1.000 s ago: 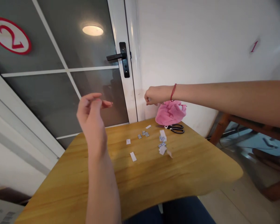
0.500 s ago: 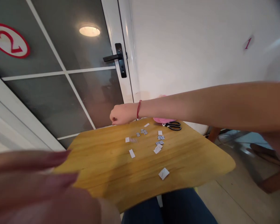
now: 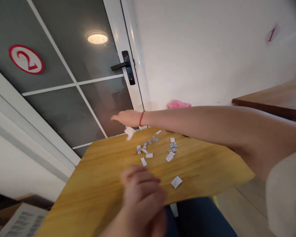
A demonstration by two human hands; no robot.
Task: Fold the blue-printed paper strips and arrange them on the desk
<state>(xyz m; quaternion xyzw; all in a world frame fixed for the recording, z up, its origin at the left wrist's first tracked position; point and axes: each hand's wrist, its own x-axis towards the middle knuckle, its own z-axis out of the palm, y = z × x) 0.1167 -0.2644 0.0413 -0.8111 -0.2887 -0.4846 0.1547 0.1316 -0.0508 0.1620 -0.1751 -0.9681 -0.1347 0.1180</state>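
Over the table's far edge, my right hand [image 3: 127, 118], with a red string bracelet at the wrist, has its fingers stretched out. Just under it a small white paper piece [image 3: 129, 133] is in the air, apart from the fingers as far as I can see. My left hand [image 3: 144, 194] is blurred above the table's near side, its fingers curled in; whatever it holds, if anything, is hidden. Paper slips with printed stripes [image 3: 139, 149] lie in a loose pile beyond it. Further slips [image 3: 171, 154] lie to the right, and a folded white paper [image 3: 176, 182] is near the front edge.
The wooden table [image 3: 88, 184] stands against a glazed door [image 3: 96, 98] with a black handle [image 3: 129, 67]. A pink cloth [image 3: 179, 104] is by the wall behind my right forearm. At lower left is a box with a printed sheet [image 3: 22, 220].
My right hand has gone from a fist to stretched fingers, and more paper slips lie on the table. My left hand has moved from the left foreground to over the table, fingers now curled.
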